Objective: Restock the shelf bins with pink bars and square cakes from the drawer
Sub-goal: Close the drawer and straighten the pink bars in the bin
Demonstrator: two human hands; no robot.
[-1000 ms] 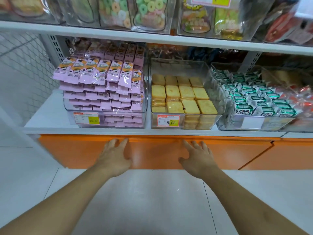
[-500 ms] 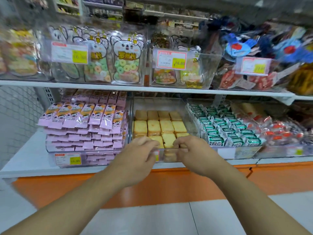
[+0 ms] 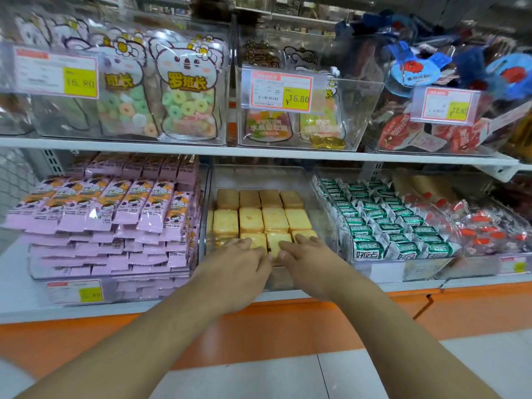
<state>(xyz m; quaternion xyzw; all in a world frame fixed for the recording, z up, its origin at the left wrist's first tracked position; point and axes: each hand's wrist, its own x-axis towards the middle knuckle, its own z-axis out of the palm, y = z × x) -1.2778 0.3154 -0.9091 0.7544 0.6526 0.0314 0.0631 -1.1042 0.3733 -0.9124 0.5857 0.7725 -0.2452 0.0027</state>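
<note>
both hands are reaching into the clear bin (image 3: 322,197) at the centre of the frame. left hand (image 3: 239,262) is lying palm down with fingers fairly straight, fingertips touching the front row of square cakes (image 3: 263,220). right hand (image 3: 309,262) is lying just beside it, fingers extended over the same front row, thumbs nearly meeting; neither hand is gripping anything. pink bars (image 3: 109,208) are sitting stacked in the bin at middle left. green-wrapped snacks (image 3: 383,223) are filling the bin at middle right. bags of ring candy (image 3: 184,90) are standing on the upper shelf. orange drawer front (image 3: 288,321) is running shut below the shelf edge.
</note>
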